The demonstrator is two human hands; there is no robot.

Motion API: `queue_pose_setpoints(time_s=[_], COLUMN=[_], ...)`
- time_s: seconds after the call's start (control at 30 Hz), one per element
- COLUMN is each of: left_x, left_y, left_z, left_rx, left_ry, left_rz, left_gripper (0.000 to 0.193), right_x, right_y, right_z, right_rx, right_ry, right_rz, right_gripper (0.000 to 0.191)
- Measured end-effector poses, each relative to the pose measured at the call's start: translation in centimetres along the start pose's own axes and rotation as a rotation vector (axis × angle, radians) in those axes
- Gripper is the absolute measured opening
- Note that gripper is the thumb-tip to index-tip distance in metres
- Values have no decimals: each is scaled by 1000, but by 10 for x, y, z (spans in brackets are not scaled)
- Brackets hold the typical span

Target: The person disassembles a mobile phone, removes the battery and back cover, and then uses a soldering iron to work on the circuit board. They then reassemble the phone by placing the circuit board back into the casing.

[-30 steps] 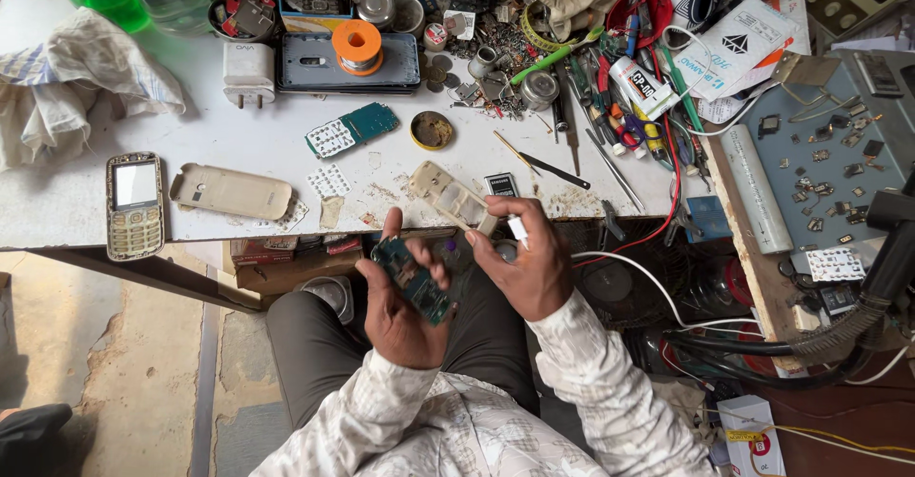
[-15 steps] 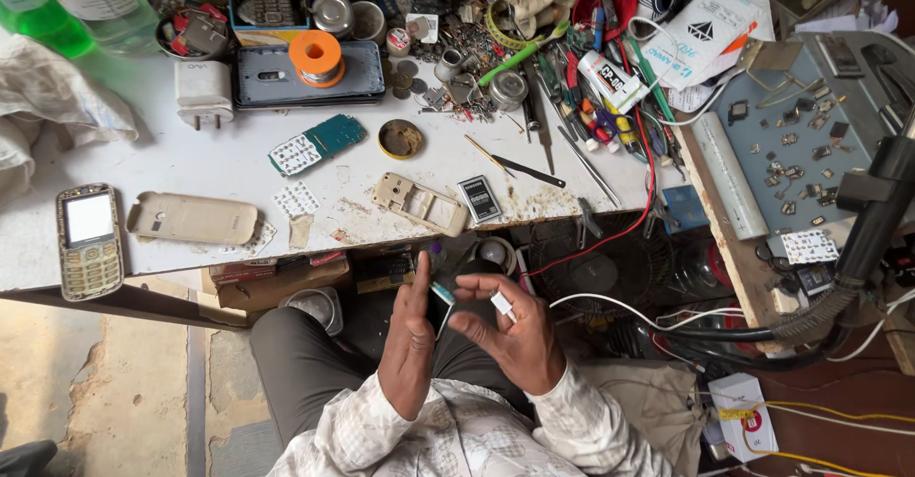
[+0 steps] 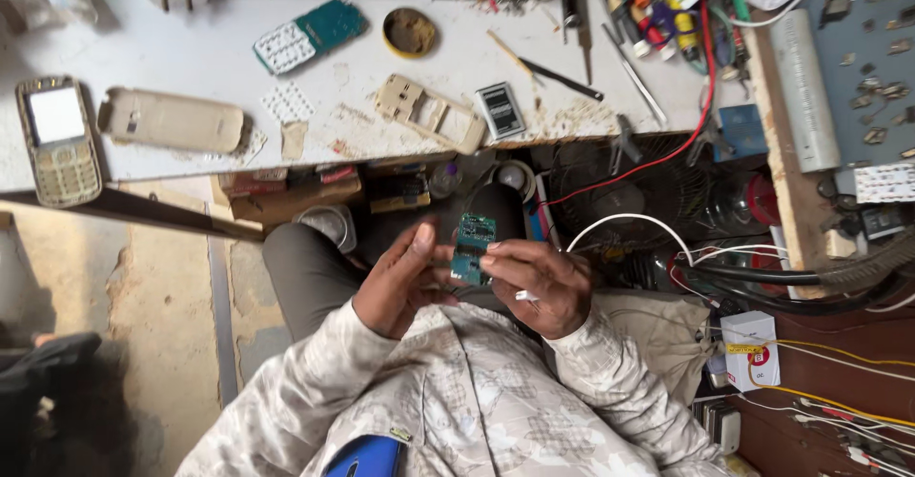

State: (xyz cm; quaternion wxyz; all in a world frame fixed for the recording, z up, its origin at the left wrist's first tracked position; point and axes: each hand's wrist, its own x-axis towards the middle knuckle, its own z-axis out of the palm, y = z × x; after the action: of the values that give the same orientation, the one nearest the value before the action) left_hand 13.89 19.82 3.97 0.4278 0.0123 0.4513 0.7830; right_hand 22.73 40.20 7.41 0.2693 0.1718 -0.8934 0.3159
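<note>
Closest to the camera, the person's patterned sleeves lead up to both hands, raised over the lap. The left hand (image 3: 405, 282) and the right hand (image 3: 536, 282) hold a small green circuit board (image 3: 471, 245) between them. The left fingers close on its left edge with the thumb up beside it; the right fingers (image 3: 505, 260) are clamped on its right edge. The board stands roughly upright, above the knees and below the table edge. A thin whitish piece shows under the right palm, too small to tell what it is.

Just past the hands, beneath the table, sit a cardboard box (image 3: 286, 196), a small round tin and a tangle of white and red cables (image 3: 629, 224).

On the white table (image 3: 219, 67), near its front edge, lie a beige phone frame (image 3: 431, 113) and, just beside it, a dark phone battery (image 3: 499, 109). To the left rests a beige back cover (image 3: 172, 121), and at the far left a gold keypad phone (image 3: 59, 140) lies face up. Farther back are a teal board with a white keypad (image 3: 309, 35), a round yellow tin (image 3: 409, 31), and a thin stick crossed with a dark probe. At the back right, screwdrivers and tools (image 3: 648, 10) lie heaped together.
</note>
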Motion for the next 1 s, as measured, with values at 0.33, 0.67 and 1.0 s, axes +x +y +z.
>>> queue_pose_setpoints(time_s=[0.33,0.67,1.0], left_x=[1,6,5], left_y=[-38,-53,-56], left_z=[-21,-26,-27], left_rx=[-327,-414,-319], left_ry=[-72,-82,-104], left_rz=[10,57,157], left_gripper=[49,50,78], right_x=[-32,-36,-28], right_y=[0,-16,-20], right_z=[16,5,23], right_rx=[184,325,460], right_ry=[29,-133,-148], right_rz=[395,576,741], right_gripper=[50,39,25])
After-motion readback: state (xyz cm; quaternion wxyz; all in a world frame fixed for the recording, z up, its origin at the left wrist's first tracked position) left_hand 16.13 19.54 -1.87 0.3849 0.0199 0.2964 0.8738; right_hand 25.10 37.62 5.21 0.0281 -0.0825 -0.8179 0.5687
